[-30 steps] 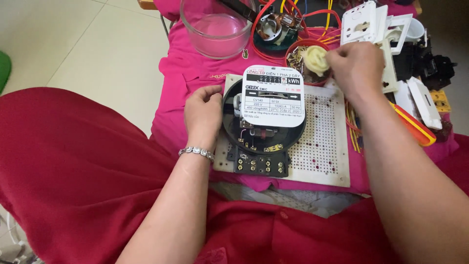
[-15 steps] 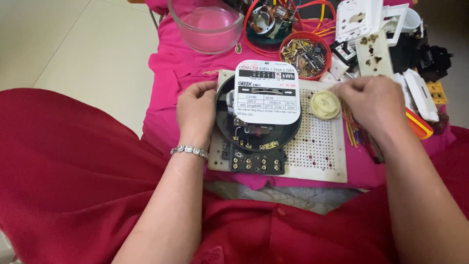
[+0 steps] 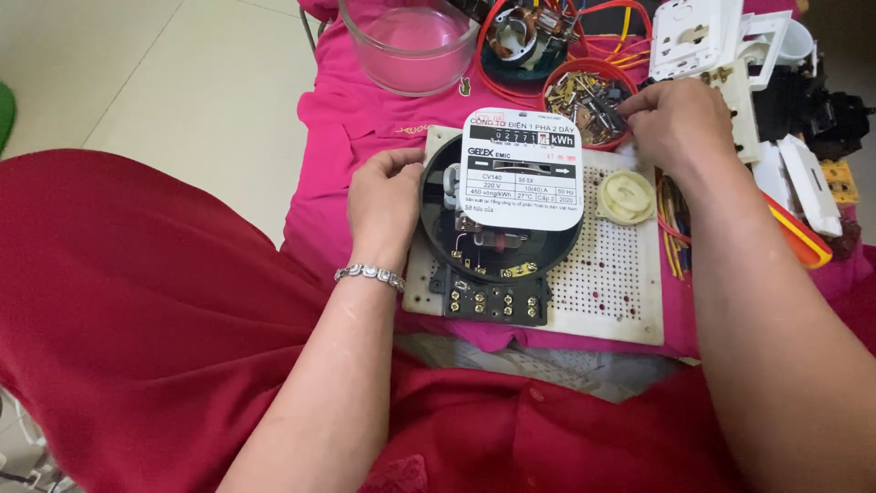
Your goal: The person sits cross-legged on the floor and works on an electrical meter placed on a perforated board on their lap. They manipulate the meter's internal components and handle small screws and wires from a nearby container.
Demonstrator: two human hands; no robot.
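Steadying the electric meter [image 3: 502,215] at frame centre, the left hand [image 3: 388,205] cups the left rim of its round black housing, fingers curled against the edge, thumb on top; a bracelet [image 3: 368,274] sits on that wrist. Meter lies flat on a white perforated board [image 3: 611,283], terminal block toward the bottom of the frame, white label plate toward the top, so its long axis runs top to bottom. Right hand [image 3: 680,123] is upper right, fingertips pinched at the rim of a red bowl of small metal parts [image 3: 584,96]; cannot tell whether anything is held between them. Bowl lies up and right of the meter, so the right hand is much the nearer one to it. Cream round cap [image 3: 626,196] rests on the board just right of the meter, below the right hand. Board sits on a pink cloth [image 3: 351,137] over a small table. Clear glass bowl [image 3: 411,41] top centre, white switch plates [image 3: 698,32] and loose wires top right. Pale tiled floor [image 3: 155,82] upper left; red garment fills the lower frame.
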